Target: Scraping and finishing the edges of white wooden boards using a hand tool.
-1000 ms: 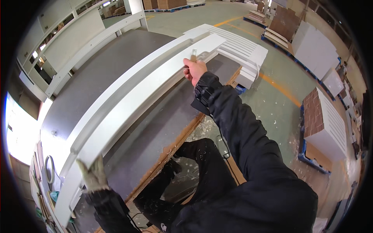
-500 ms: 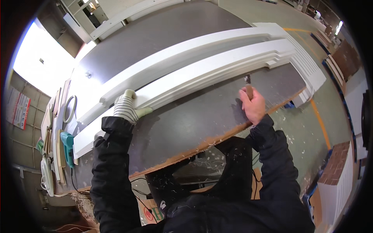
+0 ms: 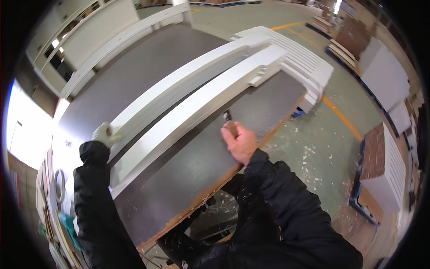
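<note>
Two long white mouldings lie slantwise on the dark worktable [image 3: 179,152]. Around the left end of the far moulding [image 3: 179,85], my gloved left hand [image 3: 105,135] is closed, its thumb along the piece. The near moulding [image 3: 192,107], with a stepped profile, runs in front of it. Above the table's near part, my bare right hand [image 3: 242,142] grips a short tool [image 3: 230,125] with a brown wooden handle. Its dark tip is flecked with white and points toward the near moulding; whether it is a brush or a scraper I cannot make out.
White grooved panels [image 3: 295,51] cross the table's right end. A teal power tool [image 3: 69,228] and a white ring [image 3: 59,184] sit at the left. Shavings litter the floor [image 3: 309,157]. Stacked boards [image 3: 380,166] stand on a blue pallet at the right.
The view has swung to the right. My left hand has gone from the near moulding to the far one. My right hand still holds the wooden-handled tool, now closer to the near moulding.
</note>
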Tool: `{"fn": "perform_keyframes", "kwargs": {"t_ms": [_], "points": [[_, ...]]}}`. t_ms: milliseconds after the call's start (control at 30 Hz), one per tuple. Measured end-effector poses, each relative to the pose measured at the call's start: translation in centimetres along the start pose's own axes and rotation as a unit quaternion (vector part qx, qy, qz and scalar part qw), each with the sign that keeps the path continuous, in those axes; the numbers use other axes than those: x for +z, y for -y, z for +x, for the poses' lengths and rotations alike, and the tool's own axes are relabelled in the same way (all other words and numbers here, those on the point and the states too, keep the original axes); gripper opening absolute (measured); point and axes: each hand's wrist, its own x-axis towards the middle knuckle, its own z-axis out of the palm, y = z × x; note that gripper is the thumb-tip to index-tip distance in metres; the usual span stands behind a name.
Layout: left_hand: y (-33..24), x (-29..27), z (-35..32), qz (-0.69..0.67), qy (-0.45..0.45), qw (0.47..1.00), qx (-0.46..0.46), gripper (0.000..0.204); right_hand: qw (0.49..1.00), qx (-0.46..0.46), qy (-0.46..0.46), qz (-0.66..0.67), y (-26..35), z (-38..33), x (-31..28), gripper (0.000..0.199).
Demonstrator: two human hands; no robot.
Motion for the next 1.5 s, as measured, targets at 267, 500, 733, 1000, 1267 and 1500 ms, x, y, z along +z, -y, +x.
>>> {"fn": "perform_keyframes", "kwargs": {"t_ms": [267,500,733,1000,1267,1500], "points": [[-4.0,-5.4,-4.9,-0.120,-0.163,0.978,0.050,0.048,0.999,-0.019,-0.028,-0.030,-0.9,0.5,-1.3,0.028],[-2.3,-4.7,-26.2,-0.239,-0.101,0.966,0.010,0.063,0.963,0.021,-0.099,0.251,0.2,-4.9,-1.7,0.025],[3.0,3.8,-38.5,-0.053,-0.065,0.991,0.105,0.073,0.967,0.060,-0.103,0.227,-2.8,-14.9,-6.7,0.029],[-19.0,3.7,-26.8,-0.111,0.041,0.974,0.193,0.063,0.976,-0.008,-0.172,-0.131,-6.4,-8.7,-13.8,0.027],[-17.9,5.9,-28.9,-0.011,-0.043,0.970,0.241,0.048,0.916,-0.067,-0.251,-0.306,-8.2,-2.8,-17.6,0.036],[-17.8,5.9,-28.4,0.002,-0.032,0.961,0.275,0.050,0.862,-0.049,-0.337,-0.376,-12.6,4.7,-25.7,0.042]]}}
